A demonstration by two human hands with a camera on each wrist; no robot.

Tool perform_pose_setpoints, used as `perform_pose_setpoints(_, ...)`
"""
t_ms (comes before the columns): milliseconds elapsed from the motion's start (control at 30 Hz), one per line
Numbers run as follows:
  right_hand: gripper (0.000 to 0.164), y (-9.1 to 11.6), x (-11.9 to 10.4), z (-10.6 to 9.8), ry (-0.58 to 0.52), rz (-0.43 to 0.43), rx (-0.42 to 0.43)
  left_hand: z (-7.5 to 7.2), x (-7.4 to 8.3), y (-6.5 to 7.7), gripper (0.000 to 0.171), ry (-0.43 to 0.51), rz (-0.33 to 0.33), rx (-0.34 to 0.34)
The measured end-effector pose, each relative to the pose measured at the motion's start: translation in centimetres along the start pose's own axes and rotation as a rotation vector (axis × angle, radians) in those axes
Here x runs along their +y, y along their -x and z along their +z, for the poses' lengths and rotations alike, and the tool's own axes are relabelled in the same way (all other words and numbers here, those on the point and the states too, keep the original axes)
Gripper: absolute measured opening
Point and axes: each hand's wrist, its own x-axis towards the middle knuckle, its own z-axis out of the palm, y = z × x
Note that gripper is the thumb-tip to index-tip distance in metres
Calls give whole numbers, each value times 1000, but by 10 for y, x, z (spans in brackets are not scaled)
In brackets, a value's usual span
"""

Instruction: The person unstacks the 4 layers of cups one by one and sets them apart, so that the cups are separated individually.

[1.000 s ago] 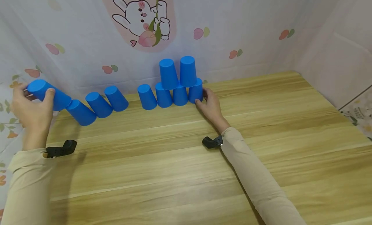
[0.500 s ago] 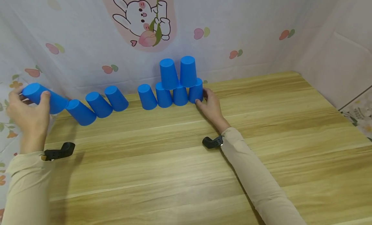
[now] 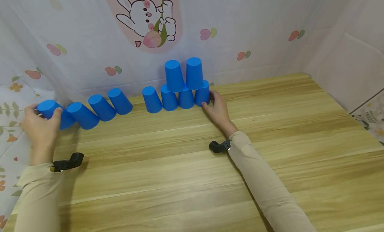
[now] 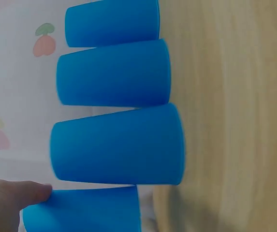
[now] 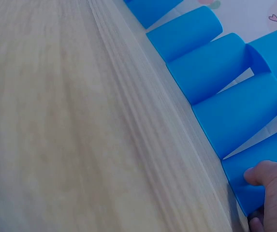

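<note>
Left hand (image 3: pixel 40 127): you grip the end cup (image 4: pixel 87 210); bumping its neighbour (image 4: pixel 119 147) could skew it.
Right hand (image 3: pixel 218 110): you grip a base cup (image 3: pixel 201 94); nudging could topple the upper cup (image 3: pixel 194 74).

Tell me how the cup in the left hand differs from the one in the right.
The left-hand cup has nothing on top; the right-hand cup has an upper cup resting partly on it. The left-hand cup is leftmost of all; the right-hand cup is rightmost. Both are blue, with the narrow end up.
</note>
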Motion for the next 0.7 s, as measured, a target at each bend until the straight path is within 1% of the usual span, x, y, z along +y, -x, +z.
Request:
perform_pose_setpoints(133,51,-1,0,1,4,-6,3,4,-7,4,63,7,-37,-62)
perform_pose_setpoints(200,51,-1,0,2,6,-7,3,6,-12,5,63,14,-30,-64)
perform_pose_setpoints(267,51,-1,0,2,9,-7,3,8,-14,7,62,25,-41,-64)
perform_pose_setpoints(333,52,-1,-1,2,8,-6,5,10,-16,9,60,33,-43,-51)
perform_pose_setpoints(467,52,0,-2,1,2,-5,4,14,-17,11,57,54,-54,-51)
perform_pose_setpoints(567,52,1,-1,1,-5,-2,1,19,-16,13,58,68,-57,-76)
perform_pose_setpoints(700,51,0,0,0,-16,-2,2,25,-12,15,58,97,-29,-98)
